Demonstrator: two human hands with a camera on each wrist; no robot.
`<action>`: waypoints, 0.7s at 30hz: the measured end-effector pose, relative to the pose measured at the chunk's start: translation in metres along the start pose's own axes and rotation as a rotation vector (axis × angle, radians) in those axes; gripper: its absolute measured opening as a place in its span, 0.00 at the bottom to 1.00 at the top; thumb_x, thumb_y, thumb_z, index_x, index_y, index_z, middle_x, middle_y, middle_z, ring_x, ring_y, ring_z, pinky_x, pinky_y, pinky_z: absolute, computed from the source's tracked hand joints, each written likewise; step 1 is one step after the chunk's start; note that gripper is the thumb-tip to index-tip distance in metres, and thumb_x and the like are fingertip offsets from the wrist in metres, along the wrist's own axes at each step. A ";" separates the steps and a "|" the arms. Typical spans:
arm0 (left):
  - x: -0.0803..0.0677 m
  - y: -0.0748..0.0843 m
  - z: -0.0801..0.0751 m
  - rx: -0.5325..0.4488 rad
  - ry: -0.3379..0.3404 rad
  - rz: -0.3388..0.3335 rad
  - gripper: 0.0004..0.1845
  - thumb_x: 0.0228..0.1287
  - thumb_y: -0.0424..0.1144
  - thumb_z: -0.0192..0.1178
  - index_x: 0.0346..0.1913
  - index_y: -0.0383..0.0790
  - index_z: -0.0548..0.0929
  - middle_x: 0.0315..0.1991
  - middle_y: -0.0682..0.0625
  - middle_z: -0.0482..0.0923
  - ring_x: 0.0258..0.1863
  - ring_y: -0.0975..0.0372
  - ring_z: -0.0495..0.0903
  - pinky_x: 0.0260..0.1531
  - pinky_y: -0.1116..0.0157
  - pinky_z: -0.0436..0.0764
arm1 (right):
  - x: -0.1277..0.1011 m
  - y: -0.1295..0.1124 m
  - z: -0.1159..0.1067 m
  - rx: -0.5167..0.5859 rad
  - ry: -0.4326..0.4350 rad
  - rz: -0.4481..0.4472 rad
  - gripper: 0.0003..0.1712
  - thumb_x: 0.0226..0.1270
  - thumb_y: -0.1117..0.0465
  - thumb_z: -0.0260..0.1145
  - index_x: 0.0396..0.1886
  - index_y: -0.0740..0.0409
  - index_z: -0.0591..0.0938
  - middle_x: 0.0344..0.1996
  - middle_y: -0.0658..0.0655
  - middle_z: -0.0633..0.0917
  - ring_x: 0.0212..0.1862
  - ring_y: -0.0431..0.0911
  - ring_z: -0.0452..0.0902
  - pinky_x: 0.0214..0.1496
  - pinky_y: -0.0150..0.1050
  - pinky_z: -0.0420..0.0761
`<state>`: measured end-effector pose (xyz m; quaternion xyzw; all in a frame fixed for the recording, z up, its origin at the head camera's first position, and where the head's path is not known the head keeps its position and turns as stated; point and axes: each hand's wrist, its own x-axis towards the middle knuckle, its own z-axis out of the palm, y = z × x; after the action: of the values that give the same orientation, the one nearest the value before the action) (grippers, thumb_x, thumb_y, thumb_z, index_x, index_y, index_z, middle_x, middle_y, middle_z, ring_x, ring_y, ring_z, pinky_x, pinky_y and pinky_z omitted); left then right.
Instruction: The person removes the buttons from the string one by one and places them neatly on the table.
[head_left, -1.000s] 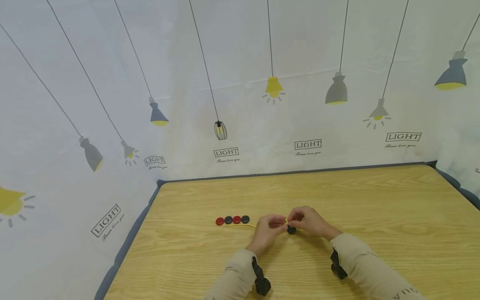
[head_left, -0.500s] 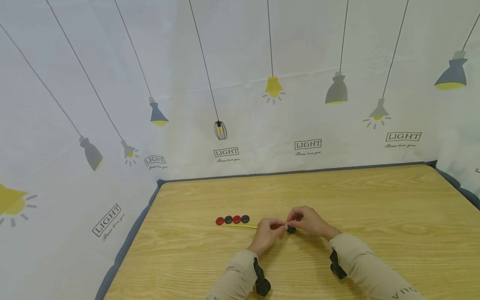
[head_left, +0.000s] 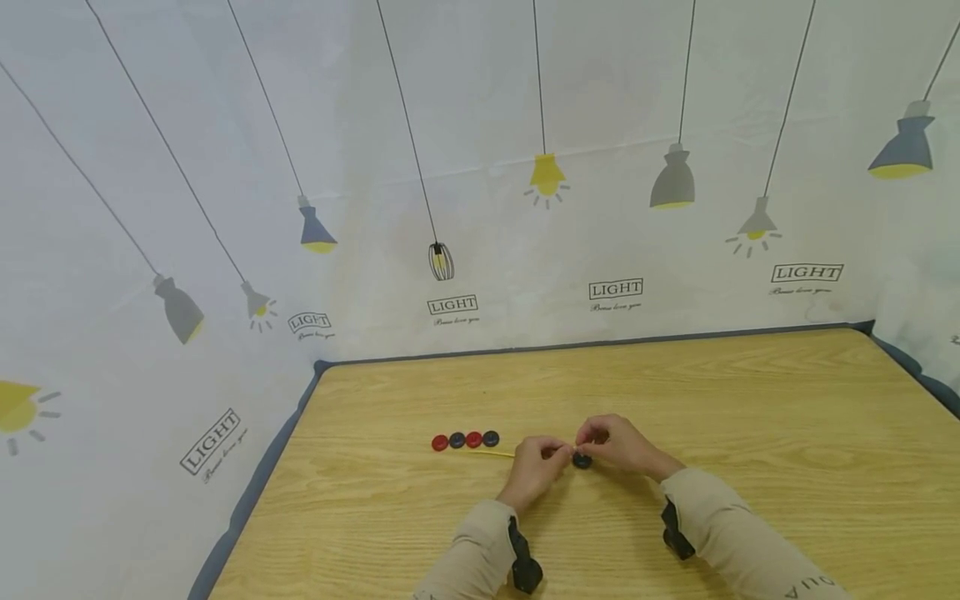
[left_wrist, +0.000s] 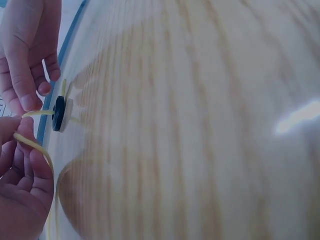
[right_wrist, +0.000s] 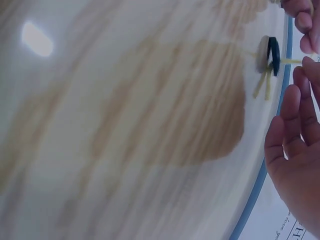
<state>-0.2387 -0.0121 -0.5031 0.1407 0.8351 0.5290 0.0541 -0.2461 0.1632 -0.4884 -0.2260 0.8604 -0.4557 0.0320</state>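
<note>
A person sits at a light wooden table (head_left: 675,392) with both hands close together near the middle. The left hand (head_left: 536,467) has its fingers curled and pinches a thin yellow cord (left_wrist: 35,145). In the left wrist view the cord runs over the left fingertips (left_wrist: 37,167) and goes up to a small round dark blue button (left_wrist: 58,113). The right hand (head_left: 618,443) is just beside the left hand. Its fingertips (left_wrist: 27,100) come down right by the button and the cord, but the pictures do not show clearly if they pinch anything.

The dark blue button (head_left: 582,459) sits low by the table, just under the fingers of both hands, with the yellow cord going through it. In the right wrist view the button (right_wrist: 273,56) stands on its edge and short yellow cord ends (right_wrist: 264,82) hang below it.

The yellow cord (head_left: 487,452) also lies on the table to the left of the hands. Near its far end is a row of four round buttons (head_left: 465,440), red, dark blue, red, dark blue, touching side by side.

Behind the table hangs a white cloth with lamp drawings (head_left: 547,179).
</note>
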 end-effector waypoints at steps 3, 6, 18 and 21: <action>-0.001 0.000 0.000 -0.017 0.009 -0.012 0.09 0.59 0.36 0.57 0.30 0.34 0.83 0.20 0.55 0.76 0.18 0.71 0.70 0.17 0.74 0.70 | -0.001 0.001 -0.001 -0.014 0.012 0.019 0.03 0.56 0.67 0.63 0.27 0.63 0.79 0.26 0.51 0.78 0.30 0.41 0.71 0.32 0.33 0.72; -0.002 -0.001 -0.001 -0.026 0.018 -0.017 0.08 0.59 0.36 0.57 0.30 0.34 0.83 0.20 0.54 0.76 0.18 0.71 0.70 0.17 0.74 0.71 | -0.003 0.003 -0.002 -0.033 0.023 0.034 0.03 0.56 0.66 0.64 0.27 0.62 0.79 0.26 0.50 0.78 0.30 0.41 0.71 0.32 0.33 0.72; 0.001 -0.005 0.000 -0.064 0.021 -0.055 0.08 0.59 0.37 0.57 0.31 0.35 0.83 0.21 0.55 0.77 0.19 0.70 0.71 0.17 0.74 0.70 | -0.009 0.010 -0.005 -0.039 -0.027 0.046 0.04 0.54 0.67 0.65 0.29 0.63 0.80 0.27 0.52 0.80 0.30 0.40 0.72 0.32 0.32 0.73; 0.001 -0.005 0.000 -0.068 0.021 -0.063 0.08 0.59 0.37 0.57 0.31 0.35 0.83 0.21 0.55 0.77 0.19 0.70 0.71 0.17 0.73 0.70 | -0.009 0.012 -0.005 -0.051 -0.029 0.042 0.04 0.53 0.66 0.65 0.29 0.63 0.81 0.26 0.52 0.80 0.29 0.40 0.72 0.31 0.32 0.73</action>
<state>-0.2406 -0.0135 -0.5079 0.1067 0.8213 0.5564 0.0668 -0.2435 0.1767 -0.4960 -0.2154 0.8757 -0.4295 0.0482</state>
